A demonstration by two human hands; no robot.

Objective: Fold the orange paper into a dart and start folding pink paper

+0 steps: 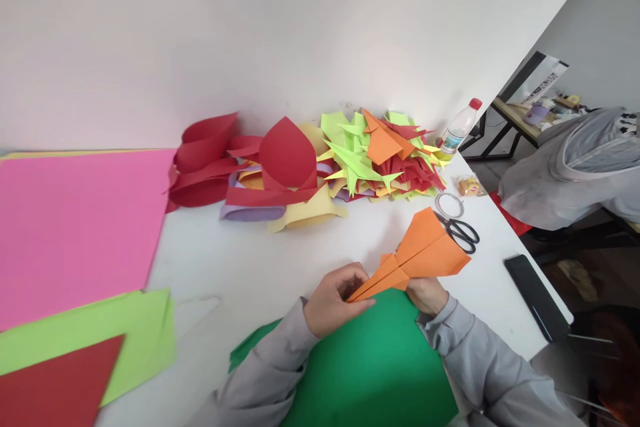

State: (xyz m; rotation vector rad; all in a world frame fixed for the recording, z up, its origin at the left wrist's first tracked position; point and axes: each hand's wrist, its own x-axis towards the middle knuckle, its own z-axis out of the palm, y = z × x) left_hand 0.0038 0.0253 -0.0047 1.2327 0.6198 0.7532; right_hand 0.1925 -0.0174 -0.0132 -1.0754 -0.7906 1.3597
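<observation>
An orange folded paper plane (pixel 425 247) is held up above the table between my two hands. My left hand (pixel 337 299) pinches its narrow pointed end. My right hand (pixel 427 293) grips it from below near the middle, with most of the fingers hidden behind the paper. Beneath both forearms lies a green paper sheet (pixel 375 360). Just beyond the plane's wide end are black-handled scissors (pixel 463 233), their blades partly covered by the orange paper.
Along the wall stand red paper bands (pixel 207 163) and a pile of folded paper planes (pixel 360 160). Pink sheets (pixel 80 227) lie left. A bottle (pixel 460 127), tape roll (pixel 450 205), wrapped snack (pixel 470 185) and phone (pixel 537 297) are on the right. Another person (pixel 555 167) sits beyond.
</observation>
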